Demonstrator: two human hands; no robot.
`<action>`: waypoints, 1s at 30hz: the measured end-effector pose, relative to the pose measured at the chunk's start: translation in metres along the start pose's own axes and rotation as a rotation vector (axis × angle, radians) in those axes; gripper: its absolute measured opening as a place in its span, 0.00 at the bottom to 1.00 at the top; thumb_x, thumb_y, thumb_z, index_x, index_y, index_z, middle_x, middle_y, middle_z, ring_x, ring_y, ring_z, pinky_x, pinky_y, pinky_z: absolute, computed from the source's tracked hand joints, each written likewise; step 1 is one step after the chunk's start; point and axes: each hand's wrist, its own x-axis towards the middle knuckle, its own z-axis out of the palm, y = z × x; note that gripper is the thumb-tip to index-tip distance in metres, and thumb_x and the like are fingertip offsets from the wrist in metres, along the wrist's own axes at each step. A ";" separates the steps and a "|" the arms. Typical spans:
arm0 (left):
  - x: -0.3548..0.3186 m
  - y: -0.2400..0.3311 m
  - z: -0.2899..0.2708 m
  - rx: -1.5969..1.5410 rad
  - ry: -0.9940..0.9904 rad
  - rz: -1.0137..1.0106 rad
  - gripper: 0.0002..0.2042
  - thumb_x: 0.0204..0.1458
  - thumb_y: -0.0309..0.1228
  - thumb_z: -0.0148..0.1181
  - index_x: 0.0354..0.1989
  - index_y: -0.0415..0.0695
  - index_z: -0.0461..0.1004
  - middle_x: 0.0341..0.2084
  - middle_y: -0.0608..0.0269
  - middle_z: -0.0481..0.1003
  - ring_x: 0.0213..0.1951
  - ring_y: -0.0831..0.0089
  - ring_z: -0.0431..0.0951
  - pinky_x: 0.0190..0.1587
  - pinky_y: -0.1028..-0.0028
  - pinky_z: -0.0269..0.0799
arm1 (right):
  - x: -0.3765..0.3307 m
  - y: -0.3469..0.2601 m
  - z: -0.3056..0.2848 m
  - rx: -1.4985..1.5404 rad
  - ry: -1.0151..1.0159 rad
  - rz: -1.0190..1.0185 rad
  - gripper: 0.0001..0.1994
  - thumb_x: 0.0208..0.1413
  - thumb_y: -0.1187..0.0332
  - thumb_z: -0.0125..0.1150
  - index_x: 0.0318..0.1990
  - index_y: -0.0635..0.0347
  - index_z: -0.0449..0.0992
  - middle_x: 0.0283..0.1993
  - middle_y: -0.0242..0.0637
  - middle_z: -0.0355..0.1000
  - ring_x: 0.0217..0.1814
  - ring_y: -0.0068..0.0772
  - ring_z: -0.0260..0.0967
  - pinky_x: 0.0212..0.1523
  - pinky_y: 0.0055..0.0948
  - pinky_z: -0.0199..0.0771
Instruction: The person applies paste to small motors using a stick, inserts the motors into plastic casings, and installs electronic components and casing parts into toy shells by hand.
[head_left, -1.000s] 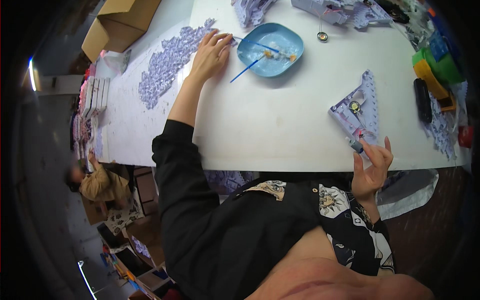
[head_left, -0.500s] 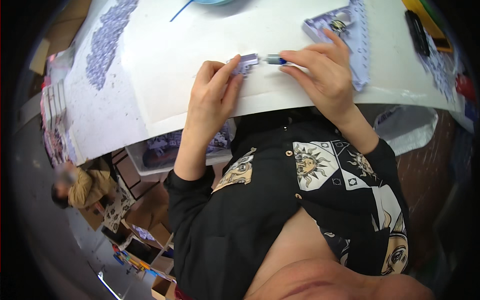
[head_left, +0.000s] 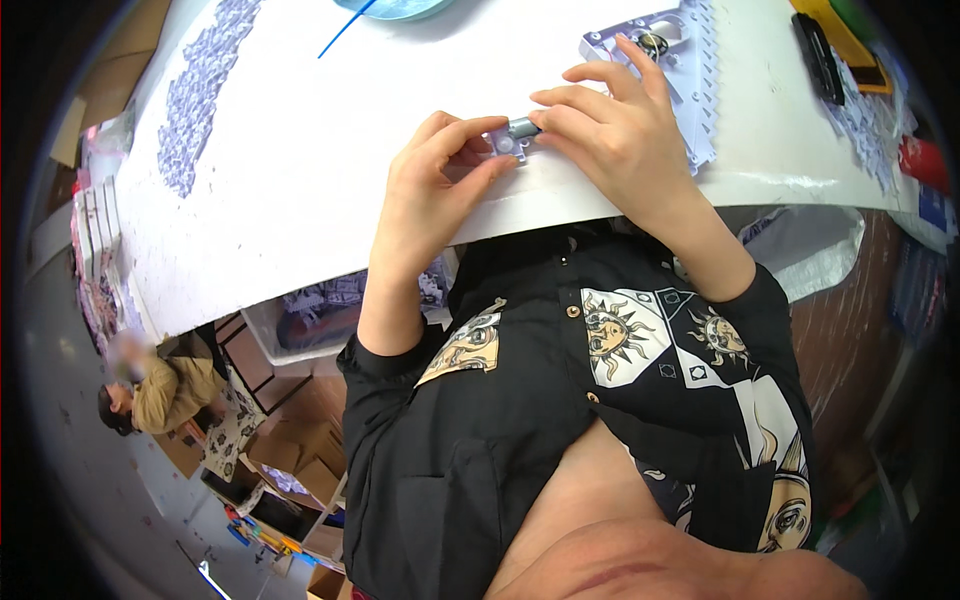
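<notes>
My left hand (head_left: 425,190) pinches a small pale-purple moulded plastic part (head_left: 506,146) between thumb and fingers, just above the white table. In my right hand (head_left: 625,150), thumb and forefinger grip a small grey cylindrical motor (head_left: 521,128). The motor's front end meets the plastic part, lying along its upper edge; whether it is seated I cannot tell. The other right fingers are raised. Beyond the right hand lies a large pale-purple plastic housing (head_left: 698,75) with a row of teeth along one edge and a round metallic piece (head_left: 652,45) inside.
Many small purple parts (head_left: 200,100) spread over the table's left side. A light-blue bowl (head_left: 410,8) stands at the far edge of view. At right are a black tool-like object (head_left: 818,58) and a yellow container (head_left: 862,55). A bin (head_left: 270,325) sits below; another person (head_left: 175,390) is at left.
My right hand has moved left, bringing the motor from just apart into contact with the plastic part. The part has been turned in my left hand. The whole view has shifted slightly.
</notes>
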 end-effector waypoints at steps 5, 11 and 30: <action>0.002 -0.027 -0.038 -0.369 0.216 -0.325 0.15 0.58 0.22 0.62 0.54 0.33 0.74 0.37 0.60 0.77 0.38 0.77 0.77 0.40 0.79 0.74 | -0.004 -0.001 0.005 -0.077 -0.002 -0.025 0.12 0.44 0.65 0.70 0.38 0.52 0.80 0.42 0.23 0.78 0.53 0.30 0.70 0.70 0.55 0.55; 0.049 -0.041 -0.072 -0.754 0.405 -0.266 0.31 0.57 0.23 0.62 0.66 0.27 0.55 0.39 0.49 0.78 0.42 0.66 0.81 0.49 0.70 0.80 | -0.008 -0.011 0.000 0.006 0.007 -0.016 0.10 0.48 0.67 0.68 0.40 0.53 0.84 0.42 0.24 0.79 0.53 0.29 0.71 0.72 0.55 0.54; 0.139 -0.030 -0.075 0.238 0.358 0.126 0.13 0.69 0.33 0.50 0.44 0.38 0.79 0.32 0.62 0.81 0.35 0.75 0.82 0.42 0.76 0.77 | -0.010 -0.016 0.013 0.032 0.099 0.039 0.07 0.53 0.68 0.64 0.38 0.55 0.85 0.41 0.25 0.80 0.50 0.28 0.70 0.73 0.56 0.55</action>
